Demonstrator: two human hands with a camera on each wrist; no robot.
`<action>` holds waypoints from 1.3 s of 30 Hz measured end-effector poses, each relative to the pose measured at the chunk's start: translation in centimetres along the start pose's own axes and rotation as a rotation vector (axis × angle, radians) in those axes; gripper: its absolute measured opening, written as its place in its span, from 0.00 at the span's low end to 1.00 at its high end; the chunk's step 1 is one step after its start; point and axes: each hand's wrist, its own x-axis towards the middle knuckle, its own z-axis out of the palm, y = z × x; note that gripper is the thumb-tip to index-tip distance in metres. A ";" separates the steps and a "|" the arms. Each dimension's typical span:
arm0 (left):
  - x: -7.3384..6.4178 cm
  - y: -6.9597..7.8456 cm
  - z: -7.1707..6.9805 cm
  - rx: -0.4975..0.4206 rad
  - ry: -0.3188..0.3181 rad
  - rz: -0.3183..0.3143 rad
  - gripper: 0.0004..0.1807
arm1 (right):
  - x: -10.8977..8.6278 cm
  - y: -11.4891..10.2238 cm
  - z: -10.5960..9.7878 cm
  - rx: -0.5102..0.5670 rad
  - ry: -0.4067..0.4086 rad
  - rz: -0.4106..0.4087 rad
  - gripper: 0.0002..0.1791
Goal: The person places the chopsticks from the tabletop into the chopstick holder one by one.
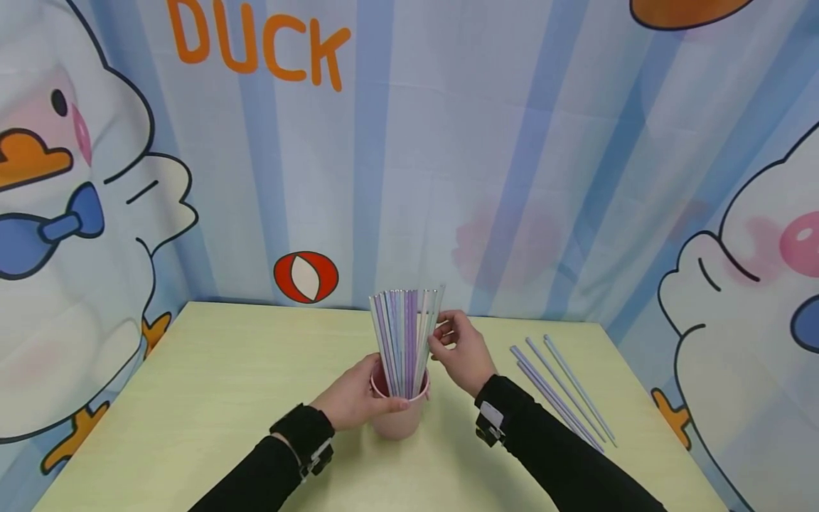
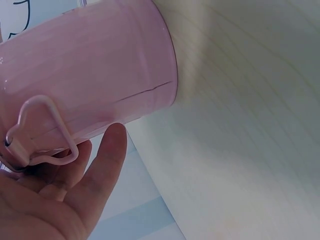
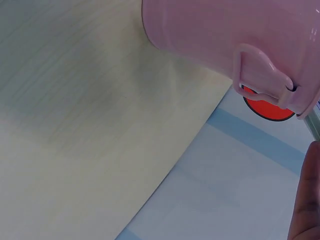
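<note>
A small pink bucket (image 1: pixel 397 424) with little side handles stands upright on the table. A bunch of pastel purple, blue and clear straws (image 1: pixel 398 341) rises out of it. My left hand (image 1: pixel 355 398) holds the bucket near its rim, thumb across the front; the left wrist view shows fingers beside its looped handle (image 2: pixel 49 127). At the right edge of the bunch, my right hand (image 1: pixel 462 353) pinches a clear straw (image 1: pixel 438 302) whose top stands slightly above the others. Only a finger of that hand shows in the right wrist view.
Several loose purple and blue straws (image 1: pixel 558 391) lie on the pale table (image 1: pixel 256 370) to the right, partly behind my right sleeve. A striped curtain (image 1: pixel 422 156) with duck drawings hangs along the table's back edge.
</note>
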 end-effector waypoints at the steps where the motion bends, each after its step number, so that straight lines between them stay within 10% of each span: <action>1: 0.0 0.0 0.0 0.002 0.000 0.003 0.52 | -0.1 0.1 0.0 0.002 -0.003 0.002 0.16; 22: 0.0 -0.4 0.1 0.057 0.020 0.040 0.48 | -1.4 3.6 -3.9 -0.141 -0.016 0.027 0.14; 39: 0.1 -0.2 0.0 0.046 0.011 0.041 0.49 | -2.0 11.2 -11.3 -0.616 -0.034 0.042 0.13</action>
